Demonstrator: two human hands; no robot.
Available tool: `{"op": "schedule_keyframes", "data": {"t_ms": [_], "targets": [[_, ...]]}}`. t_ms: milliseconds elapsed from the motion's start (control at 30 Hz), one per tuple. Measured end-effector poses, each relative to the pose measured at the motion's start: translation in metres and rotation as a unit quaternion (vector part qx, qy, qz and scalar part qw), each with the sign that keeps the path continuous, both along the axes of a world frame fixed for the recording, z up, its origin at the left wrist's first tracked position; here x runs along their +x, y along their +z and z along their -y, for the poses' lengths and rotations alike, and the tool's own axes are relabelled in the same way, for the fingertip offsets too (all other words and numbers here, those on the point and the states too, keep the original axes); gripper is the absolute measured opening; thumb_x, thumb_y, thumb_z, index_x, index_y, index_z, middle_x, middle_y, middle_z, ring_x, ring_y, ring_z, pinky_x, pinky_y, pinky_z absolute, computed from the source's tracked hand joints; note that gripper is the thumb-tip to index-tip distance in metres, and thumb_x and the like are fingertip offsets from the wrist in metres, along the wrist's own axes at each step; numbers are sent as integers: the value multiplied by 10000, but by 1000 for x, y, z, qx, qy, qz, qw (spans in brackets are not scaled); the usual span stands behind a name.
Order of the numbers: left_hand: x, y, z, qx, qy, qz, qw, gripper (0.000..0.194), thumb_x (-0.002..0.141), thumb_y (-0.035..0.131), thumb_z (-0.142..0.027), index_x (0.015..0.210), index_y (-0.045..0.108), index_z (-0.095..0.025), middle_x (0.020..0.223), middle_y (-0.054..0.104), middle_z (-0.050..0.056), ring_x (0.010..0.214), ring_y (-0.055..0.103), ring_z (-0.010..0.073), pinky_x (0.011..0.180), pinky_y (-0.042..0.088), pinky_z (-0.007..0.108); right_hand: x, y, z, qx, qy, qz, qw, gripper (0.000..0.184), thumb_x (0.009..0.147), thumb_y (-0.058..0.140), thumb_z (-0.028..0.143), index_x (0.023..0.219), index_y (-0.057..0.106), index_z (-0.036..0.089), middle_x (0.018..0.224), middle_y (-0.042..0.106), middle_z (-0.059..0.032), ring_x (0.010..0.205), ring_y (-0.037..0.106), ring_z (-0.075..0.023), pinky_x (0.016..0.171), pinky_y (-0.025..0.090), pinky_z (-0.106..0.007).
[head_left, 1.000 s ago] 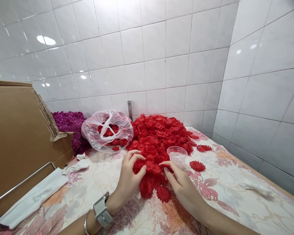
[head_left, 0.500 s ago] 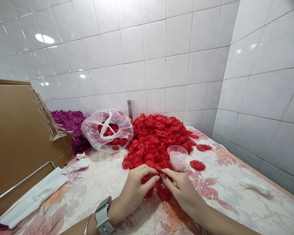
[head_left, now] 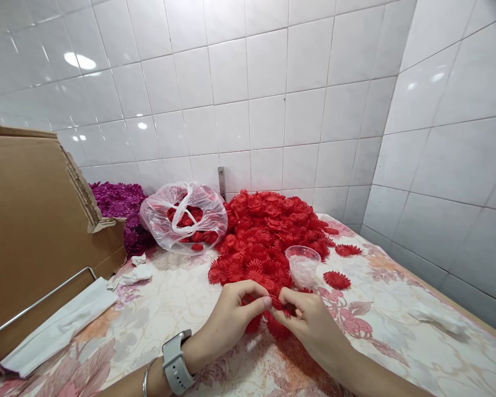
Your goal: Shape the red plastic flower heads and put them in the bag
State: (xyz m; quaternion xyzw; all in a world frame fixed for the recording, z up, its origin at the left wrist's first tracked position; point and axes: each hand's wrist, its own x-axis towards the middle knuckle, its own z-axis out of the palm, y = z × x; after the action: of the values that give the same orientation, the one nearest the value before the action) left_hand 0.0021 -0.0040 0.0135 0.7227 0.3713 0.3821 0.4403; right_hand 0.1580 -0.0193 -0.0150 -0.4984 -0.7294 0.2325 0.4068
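Observation:
Both hands meet at the front of a heap of red fabric flowers (head_left: 273,220). My left hand (head_left: 237,311), with a watch and a bangle on the wrist, pinches a red flower (head_left: 278,302) between thumb and fingers. On its other side my right hand (head_left: 314,325) is closed on the same flower, index finger and thumb curled at its edge. My fingers cover much of this flower. More red petals show beneath the hands. Just behind my right hand stands a clear plastic cup (head_left: 303,264) with whitish contents.
A knotted clear bag (head_left: 161,220) of red flowers sits left of the heap, purple flowers (head_left: 118,199) beyond it. A cardboard box (head_left: 33,220) stands at left, near a folded white cloth (head_left: 62,328). Loose red flowers (head_left: 337,280) lie right of the cup. Tiled walls (head_left: 268,121) border the table.
My right hand's fingers have curled in more and shifted slightly on the red flower. My left hand keeps its pinch. The whole view has moved slightly.

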Motion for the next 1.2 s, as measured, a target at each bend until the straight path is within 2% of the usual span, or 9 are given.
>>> {"op": "schedule_keyframes", "data": {"t_ms": [300,400,533,700,900,967,1033,1133,1200], "targets": [[11,-8,3,-123,-6,198,972,271,657,699,-387,640,587,-141,636,593,11,619,540,135,621,425,240,-4,3,3,67,41,-71,994,319,852,434,310,555,391,204,536,415,44,511,375,-115,505,289,-227],[15,-11,5,-164,1,240,957,319,606,734,-415,618,583,-134,609,594,19,596,559,141,635,457,267,-3,3,3,45,50,-117,991,315,853,447,326,567,465,197,551,450,37,533,405,-120,523,319,-224],[9,-11,-7,-176,56,285,941,382,548,755,-453,565,525,-149,588,561,-2,593,559,122,653,479,251,1,4,0,11,62,-161,985,237,845,464,349,714,588,195,654,556,14,623,490,-142,589,382,-230],[-4,-5,-26,-137,107,281,944,375,602,711,-459,644,475,-171,714,602,13,649,596,128,709,493,274,4,5,-6,-33,5,-194,980,241,845,455,391,731,550,201,635,537,21,607,496,-147,583,394,-249],[-6,2,-24,-71,138,213,965,251,647,689,-307,724,481,-188,760,596,13,729,594,177,750,469,348,5,2,-9,-53,-14,-193,980,204,855,414,334,743,519,199,677,542,15,633,510,-153,587,405,-257],[-7,4,-21,-4,150,167,974,207,617,702,-217,759,553,-194,885,594,23,903,555,208,862,408,360,6,2,-10,-58,-7,-186,981,226,852,425,340,721,530,188,662,566,6,621,522,-153,577,406,-255],[-8,5,-17,113,167,83,976,207,628,676,-153,812,601,-211,1036,572,36,1052,479,230,955,321,374,6,2,-10,-63,4,-177,982,256,851,432,349,690,534,179,634,585,-2,598,532,-151,559,406,-251],[-6,5,-9,246,130,-55,959,110,733,601,-160,824,621,-218,1026,592,48,1029,491,224,925,336,355,5,2,-9,-61,13,-159,985,276,849,436,349,652,525,177,597,582,1,575,528,-146,541,398,-244],[-4,4,-4,239,63,-98,964,63,786,572,-200,785,634,-208,896,632,42,891,548,198,818,396,297,3,4,-7,-53,13,-142,988,277,842,439,348,630,509,183,572,553,14,554,503,-139,520,373,-238]]}}
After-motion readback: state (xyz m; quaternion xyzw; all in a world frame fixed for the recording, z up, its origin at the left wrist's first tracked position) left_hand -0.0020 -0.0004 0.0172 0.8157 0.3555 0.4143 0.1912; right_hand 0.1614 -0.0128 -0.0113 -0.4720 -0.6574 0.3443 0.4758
